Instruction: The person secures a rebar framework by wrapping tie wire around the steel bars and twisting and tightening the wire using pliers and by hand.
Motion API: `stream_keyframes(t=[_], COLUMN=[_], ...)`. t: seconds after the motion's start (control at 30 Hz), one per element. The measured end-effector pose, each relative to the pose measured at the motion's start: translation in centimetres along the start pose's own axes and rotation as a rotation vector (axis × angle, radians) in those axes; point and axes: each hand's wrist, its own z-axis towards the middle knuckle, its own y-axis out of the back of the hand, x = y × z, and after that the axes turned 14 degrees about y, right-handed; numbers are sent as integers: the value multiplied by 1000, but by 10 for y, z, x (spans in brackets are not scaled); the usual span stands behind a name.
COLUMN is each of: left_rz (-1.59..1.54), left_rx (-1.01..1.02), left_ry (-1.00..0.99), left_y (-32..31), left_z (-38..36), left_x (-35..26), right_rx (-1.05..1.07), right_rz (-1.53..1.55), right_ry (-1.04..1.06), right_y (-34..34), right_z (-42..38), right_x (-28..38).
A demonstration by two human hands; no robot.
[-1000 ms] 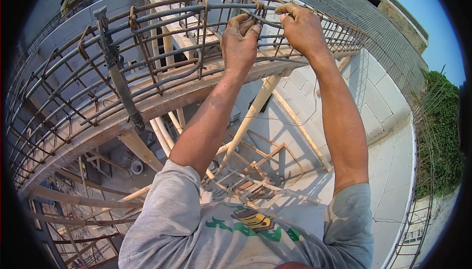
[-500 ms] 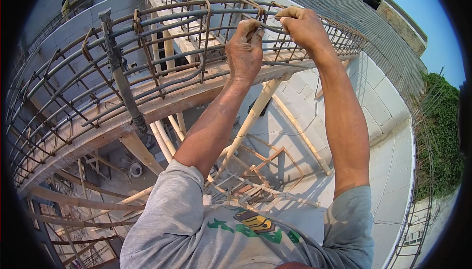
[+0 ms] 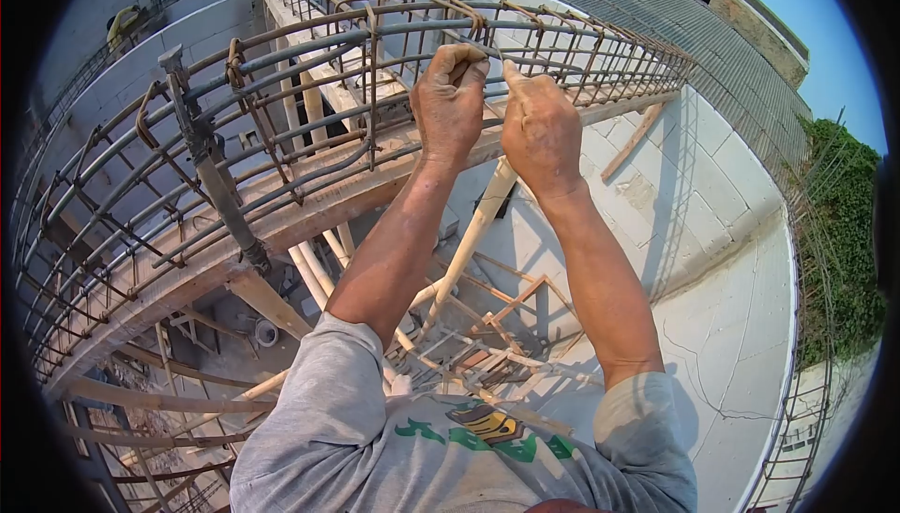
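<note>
Both hands are raised at a curved rebar cage (image 3: pixel 309 44) that runs across the upper view. My left hand (image 3: pixel 450 105) is closed, fingertips pinched at a bar near the cage's top, but what lies between them is too small to make out. Close beside it on the right, my right hand (image 3: pixel 541 129) is curled, its index finger pointing up against the bar; anything inside the curled fingers is hidden. Below the cage runs a wooden formwork board (image 3: pixel 328 196). A metal clamp (image 3: pixel 214 166) stands across the cage at the left.
Wooden poles (image 3: pixel 469 237) prop the formwork from below. Far beneath lie scrap wood frames (image 3: pixel 511 307) and a bucket (image 3: pixel 266 332). A white block wall (image 3: pixel 712 326) rises at the right, beside green foliage (image 3: pixel 839 251). Another person (image 3: pixel 122 26) is at the far upper left.
My right hand has moved left and down, nearer my left hand, and its index finger now points up. My left hand has shifted slightly left. The view has moved a little.
</note>
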Motion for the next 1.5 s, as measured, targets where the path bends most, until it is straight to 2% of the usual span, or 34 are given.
stream_keyframes(t=[0.03,0.27,0.3,0.43,0.6,0.7,0.73,0.87,0.93,1.0,1.07,1.17,1.3,1.5], left_rz=[-26,-139,-139,-137,-22,16,31,150,168,151,144,149,140,141], left_rx=[22,74,70,82,110,105,101,-2,-12,-27,-45,-73,-42,-69], left_ry=[37,135,138,160,112,119,131,-43,-41,-13,-40,-91,-30,-106], left_y=[1,3,2,3,10,11,12,7,7,7,7,5,5,-1], left_z=[0,2,1,0,-4,-6,-6,-5,-6,-6,-5,-7,-8,-12], left_x=[-1,-7,-7,-7,-11,-14,-15,-7,-7,-6,-4,-2,-2,6], right_rx=[-2,-82,-25,-94,-139,-180,-150,-50,16,-146,-161,-66,108,248], right_rz=[-56,-72,-58,156,353,394,400,401,344,284,213,6,-235,-551], right_ry=[51,56,39,-5,-112,-98,-76,-42,-10,35,-2,264,450,712], right_y=[-7,-33,-40,-58,-59,-57,-54,-34,-27,-19,-6,3,5,-4], right_z=[-7,-26,-26,-29,-28,-26,-24,-15,-14,-8,5,28,49,68], right_x=[0,11,10,12,24,23,20,6,-3,-13,-12,-11,-13,-15])
